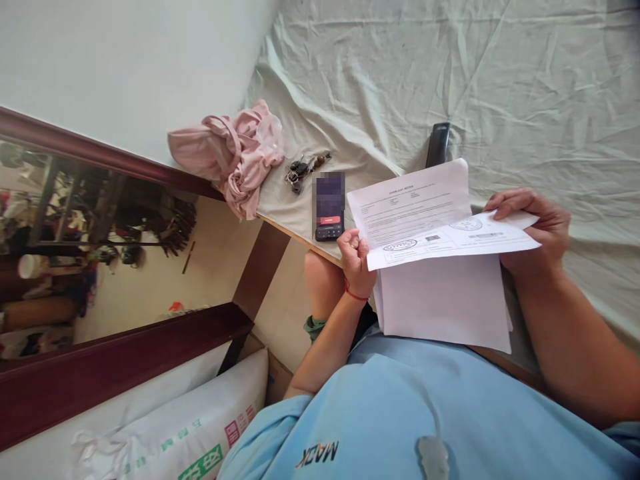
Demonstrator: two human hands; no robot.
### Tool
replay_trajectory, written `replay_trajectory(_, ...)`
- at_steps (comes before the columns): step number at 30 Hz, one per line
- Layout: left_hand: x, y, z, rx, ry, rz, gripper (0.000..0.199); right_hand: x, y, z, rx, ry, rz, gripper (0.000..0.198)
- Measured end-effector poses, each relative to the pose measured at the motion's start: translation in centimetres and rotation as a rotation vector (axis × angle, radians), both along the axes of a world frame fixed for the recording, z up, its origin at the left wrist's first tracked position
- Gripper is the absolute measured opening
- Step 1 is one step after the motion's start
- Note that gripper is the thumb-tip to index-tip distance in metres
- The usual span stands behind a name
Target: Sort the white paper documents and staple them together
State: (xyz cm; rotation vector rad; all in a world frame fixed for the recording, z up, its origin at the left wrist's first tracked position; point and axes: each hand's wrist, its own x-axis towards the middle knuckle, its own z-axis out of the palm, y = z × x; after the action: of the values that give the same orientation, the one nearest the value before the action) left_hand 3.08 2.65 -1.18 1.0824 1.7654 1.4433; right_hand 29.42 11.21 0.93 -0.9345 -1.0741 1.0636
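Note:
A printed sheet of paper point(410, 207) with stamps and small text is held up between my two hands. My left hand point(356, 261) is closed on its lower left corner, thumb on top. My right hand point(537, 230) grips a folded flap point(465, 235) of paper at the right, which bears a round stamp and a barcode. Whether flap and sheet are one piece I cannot tell. Below them, more white sheets point(443, 300) lie on my lap, their visible side blank. A black stapler-like object point(438, 145) lies just behind the paper.
A phone point(329, 207) with a lit screen lies left of the paper, near the bed's edge. Beyond it are keys point(298, 172) and a crumpled pink cloth point(240, 150). A wrinkled pale sheet point(400, 80) covers the bed. A dark-framed mirror point(125, 320) and a white printed sack point(200, 420) stand at left.

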Motion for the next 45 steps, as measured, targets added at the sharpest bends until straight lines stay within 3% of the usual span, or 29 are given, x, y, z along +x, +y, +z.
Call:
replay_trajectory(9, -0.04, 0.11, 0.07, -0.014, 0.01, 0.007, 0.032, -0.07, 0.0, -0.03, 0.017, -0.01, 0.016, 0.023)
replay_trajectory(16, -0.25, 0.0, 0.49, -0.033, 0.128, 0.022, 0.025, 0.05, -0.03, -0.02, 0.039, -0.005, 0.028, 0.03)
replay_trajectory(24, -0.25, -0.05, 0.38, -0.044, 0.124, 0.018, 0.027, -0.13, 0.01, 0.16, -0.017, -0.03, 0.0, 0.019)
replay_trajectory(45, -0.2, -0.06, 0.7, -0.051, 0.184, 0.013, 0.023, 0.01, -0.02, 0.11, 0.013, -0.01, 0.022, 0.02)
